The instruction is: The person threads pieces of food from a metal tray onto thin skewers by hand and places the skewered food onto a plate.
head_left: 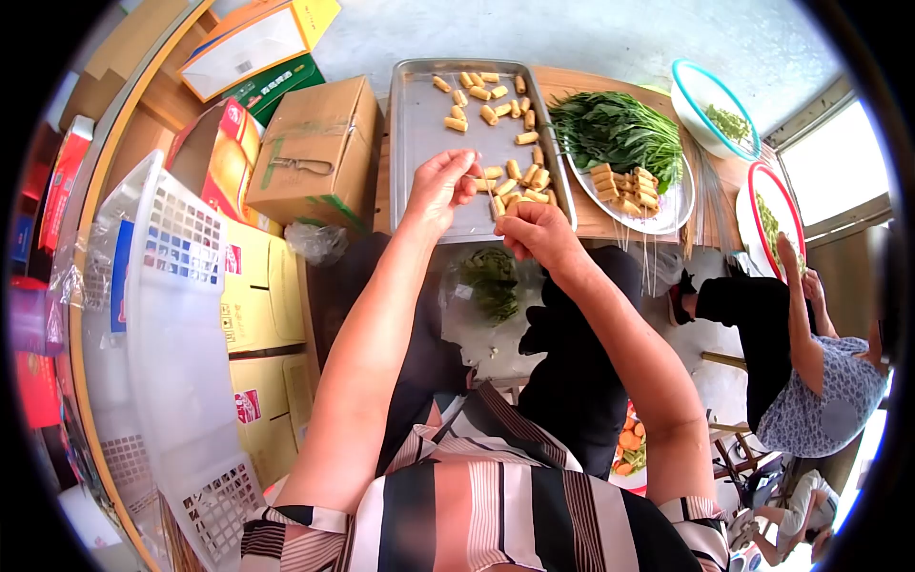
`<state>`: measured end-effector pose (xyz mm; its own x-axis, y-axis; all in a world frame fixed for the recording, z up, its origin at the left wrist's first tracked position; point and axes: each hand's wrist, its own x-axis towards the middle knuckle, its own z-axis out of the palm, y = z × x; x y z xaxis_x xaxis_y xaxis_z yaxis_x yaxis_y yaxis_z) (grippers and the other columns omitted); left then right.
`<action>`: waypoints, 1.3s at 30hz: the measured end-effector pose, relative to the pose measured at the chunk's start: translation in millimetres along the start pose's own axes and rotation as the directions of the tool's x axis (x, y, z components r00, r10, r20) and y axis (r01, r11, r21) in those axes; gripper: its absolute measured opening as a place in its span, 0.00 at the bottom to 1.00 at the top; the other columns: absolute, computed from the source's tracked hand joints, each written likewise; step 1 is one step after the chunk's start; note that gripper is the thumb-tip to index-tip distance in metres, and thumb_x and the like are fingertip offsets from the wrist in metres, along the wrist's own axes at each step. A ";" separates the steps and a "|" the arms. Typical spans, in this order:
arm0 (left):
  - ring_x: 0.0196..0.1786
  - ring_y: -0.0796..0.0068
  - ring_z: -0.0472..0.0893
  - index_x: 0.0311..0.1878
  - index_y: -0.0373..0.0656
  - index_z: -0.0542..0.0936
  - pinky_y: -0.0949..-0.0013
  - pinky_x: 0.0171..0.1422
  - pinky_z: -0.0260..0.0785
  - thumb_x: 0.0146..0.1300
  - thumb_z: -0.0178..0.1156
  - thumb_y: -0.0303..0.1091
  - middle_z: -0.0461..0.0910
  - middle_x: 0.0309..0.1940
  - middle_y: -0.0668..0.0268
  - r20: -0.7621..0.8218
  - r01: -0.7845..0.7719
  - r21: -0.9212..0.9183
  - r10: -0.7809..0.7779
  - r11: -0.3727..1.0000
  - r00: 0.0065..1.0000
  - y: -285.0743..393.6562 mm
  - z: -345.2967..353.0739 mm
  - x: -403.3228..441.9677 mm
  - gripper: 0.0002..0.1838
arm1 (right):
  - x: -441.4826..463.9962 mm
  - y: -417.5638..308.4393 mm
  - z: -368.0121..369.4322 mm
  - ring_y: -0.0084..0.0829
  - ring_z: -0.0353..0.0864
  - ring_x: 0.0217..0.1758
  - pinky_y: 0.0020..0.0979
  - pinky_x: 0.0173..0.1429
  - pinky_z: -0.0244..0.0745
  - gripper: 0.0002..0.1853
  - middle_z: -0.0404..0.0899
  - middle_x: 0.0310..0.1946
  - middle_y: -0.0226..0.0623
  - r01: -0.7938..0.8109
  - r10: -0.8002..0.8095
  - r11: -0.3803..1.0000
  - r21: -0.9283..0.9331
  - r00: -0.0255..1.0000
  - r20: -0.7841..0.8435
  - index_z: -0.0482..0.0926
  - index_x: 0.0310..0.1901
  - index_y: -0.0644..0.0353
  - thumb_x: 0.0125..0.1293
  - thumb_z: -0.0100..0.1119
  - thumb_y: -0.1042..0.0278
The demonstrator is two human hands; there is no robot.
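Observation:
My left hand [446, 191] is closed in a pinch above the front of a grey metal tray [415, 124], with a thin pale skewer [490, 195] at its fingertips. Lower and to its right, my right hand [541, 234] is closed too, thumb and finger pressed together at a small tan roll [497, 206] near the skewer; its exact grip is partly hidden. Several similar tan rolls [489, 114] lie loose across the tray's right side. Beside the tray, a white plate [679, 212] bears leafy greens [620, 129] and stacked rolls [624, 186] with thin stick ends sticking out.
Loose thin sticks [707, 195] lie right of the plate. Beyond are a teal-rimmed bowl [688, 100] and a red-rimmed bowl [758, 181], where another person [824, 400] works. Cardboard boxes [315, 153] and a white plastic basket [181, 353] crowd the left. A bag of greens [491, 286] sits below.

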<state>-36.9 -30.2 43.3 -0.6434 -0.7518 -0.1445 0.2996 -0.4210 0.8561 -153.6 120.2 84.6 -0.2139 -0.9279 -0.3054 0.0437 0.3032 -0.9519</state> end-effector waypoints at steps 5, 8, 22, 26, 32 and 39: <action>0.21 0.84 0.74 0.35 0.41 0.78 0.81 0.21 0.63 0.62 0.60 0.35 0.77 0.24 0.70 0.017 0.058 0.066 -0.060 0.996 0.998 3.3 -3.6 -2.9 0.07 | 2.6 9.8 4.7 0.15 0.68 0.19 0.19 0.23 0.63 0.09 0.73 0.19 0.26 0.046 -0.046 0.998 -0.032 0.999 -0.015 0.78 0.27 0.61 0.60 0.59 0.65; 0.21 0.82 0.75 0.32 0.42 0.75 0.80 0.20 0.65 0.62 0.58 0.34 0.77 0.23 0.68 0.012 0.110 0.077 -0.112 0.991 0.994 3.9 -2.6 -1.4 0.07 | 5.7 16.6 4.5 0.15 0.69 0.19 0.20 0.24 0.64 0.09 0.73 0.18 0.25 0.052 -0.053 0.996 -0.072 0.998 -0.016 0.78 0.26 0.61 0.60 0.59 0.65; 0.24 0.79 0.76 0.30 0.46 0.71 0.77 0.24 0.68 0.64 0.51 0.33 0.78 0.26 0.64 0.018 0.178 0.138 -0.182 0.974 0.983 1.2 -3.8 0.4 0.07 | -4.2 14.7 3.9 0.45 0.78 0.27 0.40 0.33 0.71 0.09 0.77 0.22 0.44 0.252 -0.473 0.693 -0.675 0.866 -0.163 0.75 0.24 0.63 0.54 0.56 0.65; 0.24 0.79 0.76 0.29 0.46 0.71 0.76 0.25 0.69 0.63 0.51 0.33 0.79 0.26 0.64 -0.010 0.185 0.150 -0.185 0.971 0.983 4.1 -5.4 -1.1 0.06 | -4.9 13.1 4.9 0.46 0.78 0.28 0.41 0.33 0.71 0.09 0.76 0.23 0.43 0.278 -0.552 0.632 -0.723 0.817 -0.169 0.73 0.24 0.63 0.55 0.57 0.67; 0.24 0.79 0.76 0.28 0.46 0.72 0.76 0.26 0.69 0.60 0.54 0.34 0.78 0.26 0.65 0.001 0.207 0.141 -0.209 0.968 0.978 6.6 -11.3 -0.7 0.06 | -9.4 7.5 7.2 0.46 0.78 0.29 0.41 0.33 0.71 0.08 0.77 0.25 0.42 0.286 -0.595 0.592 -0.754 0.786 -0.169 0.73 0.24 0.63 0.55 0.57 0.68; 0.25 0.79 0.77 0.29 0.45 0.73 0.76 0.27 0.69 0.58 0.53 0.34 0.78 0.25 0.66 -0.018 0.223 0.200 -0.224 0.954 0.974 9.4 -14.6 -0.6 0.05 | 1.2 19.7 -0.8 0.34 0.76 0.23 0.33 0.31 0.70 0.08 0.75 0.20 0.39 0.237 -0.399 0.839 -0.489 0.880 -0.258 0.77 0.28 0.63 0.55 0.57 0.67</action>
<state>-23.4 -41.1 44.1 -0.6813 -0.6474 -0.3416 0.0013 -0.4678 0.8838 -153.8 125.2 65.5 -0.4577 -0.8814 0.1171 -0.4916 0.1412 -0.8593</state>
